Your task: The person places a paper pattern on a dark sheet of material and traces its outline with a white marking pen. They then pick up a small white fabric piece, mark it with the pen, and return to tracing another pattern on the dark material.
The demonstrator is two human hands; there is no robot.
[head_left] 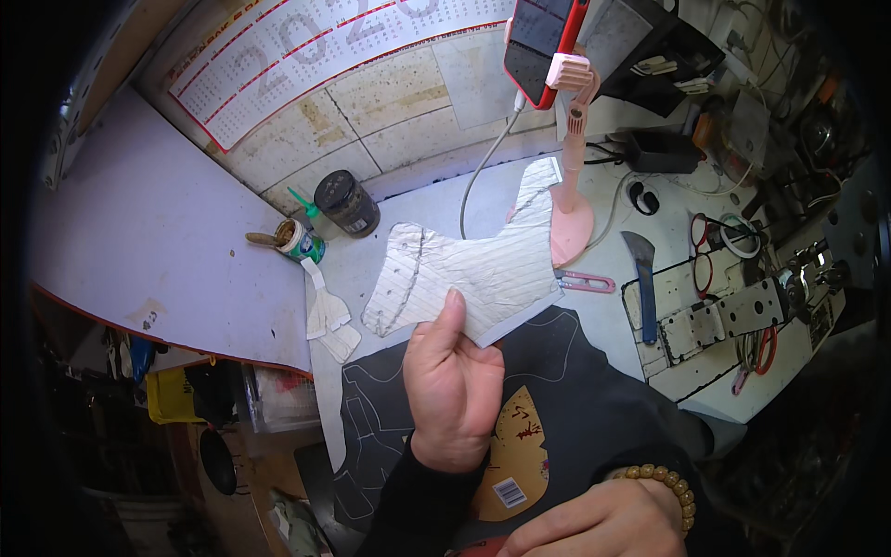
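Observation:
My left hand (455,381) pinches a white, tape-covered pattern piece (473,265) at its lower edge, thumb on top and fingers underneath. The piece is tilted up above the table, with a narrow arm rising at its right end. Beneath that hand lies a dark grey sheet (603,371) of leather-like material, marked with thin pale outlines. A gold-brown card piece (517,455) with a barcode rests on the sheet, partly hidden by my left wrist. At the lower edge is my right hand (603,520), wearing a beaded bracelet (670,483); its fingertips are cut off by the frame.
Smaller white pattern pieces (329,320) lie left. Behind them stand an open tin with a brush (302,243) and a dark jar (348,204). A pink phone stand (571,227) holds a phone (543,46). A curved blade (640,283) and red-handled scissors (701,255) lie right.

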